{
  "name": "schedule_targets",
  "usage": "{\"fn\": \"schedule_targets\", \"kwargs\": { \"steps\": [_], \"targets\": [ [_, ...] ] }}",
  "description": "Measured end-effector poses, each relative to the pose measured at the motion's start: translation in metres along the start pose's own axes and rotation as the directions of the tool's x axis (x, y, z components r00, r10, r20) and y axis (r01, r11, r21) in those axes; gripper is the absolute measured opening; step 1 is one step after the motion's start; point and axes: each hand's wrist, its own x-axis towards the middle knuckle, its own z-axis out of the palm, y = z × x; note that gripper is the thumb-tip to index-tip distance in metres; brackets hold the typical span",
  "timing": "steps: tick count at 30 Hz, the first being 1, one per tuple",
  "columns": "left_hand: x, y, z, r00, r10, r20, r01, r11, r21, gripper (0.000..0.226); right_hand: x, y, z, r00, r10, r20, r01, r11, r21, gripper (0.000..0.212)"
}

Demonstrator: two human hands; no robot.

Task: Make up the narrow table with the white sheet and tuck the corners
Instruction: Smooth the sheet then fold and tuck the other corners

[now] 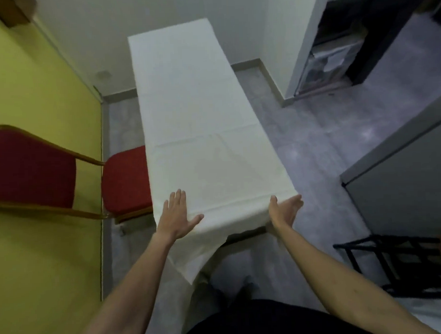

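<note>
A white sheet [200, 122] covers the whole top of the narrow table, which runs away from me down the middle of the view. My left hand [177, 214] lies flat on the sheet near the front left corner, fingers straight and spread. At the front right corner my right hand [286, 209] is held edge-on with straight fingers, touching the sheet's side edge. A loose flap of sheet [190, 258] hangs down over the near end on the left. The dark table edge [249, 232] shows under the sheet at the near right.
A red padded chair [126, 180] with a gold frame stands close against the table's left side, by the yellow wall [37, 98]. A grey cabinet [402, 185] and a black rack [392, 260] stand to the right. Grey floor [313, 138] lies between table and cabinet.
</note>
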Motion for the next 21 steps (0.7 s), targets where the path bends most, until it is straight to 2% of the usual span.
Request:
{"fn": "schedule_targets", "kwargs": {
  "steps": [9,13,16,21],
  "targets": [
    [-0.07,-0.039,0.021,0.982,-0.188,-0.004,0.186,0.972,-0.14,0.101,-0.023,-0.027,0.038,0.999,0.028,0.046,-0.012,0.947,-0.322,0.088],
    [-0.086,-0.063,0.023,0.977,-0.213,-0.018,0.206,0.96,-0.191,0.1,-0.033,-0.024,0.057,0.999,-0.008,0.043,0.029,0.849,-0.528,0.079],
    [-0.091,-0.079,0.028,0.972,-0.236,-0.016,0.23,0.958,-0.173,0.1,-0.054,-0.03,0.078,0.987,-0.108,0.119,0.16,0.732,-0.663,0.072],
    [-0.098,-0.086,0.037,0.971,-0.239,-0.007,0.233,0.952,-0.201,0.099,-0.107,-0.037,0.135,0.875,-0.26,0.407,0.46,0.709,-0.534,0.073]
  ]
}}
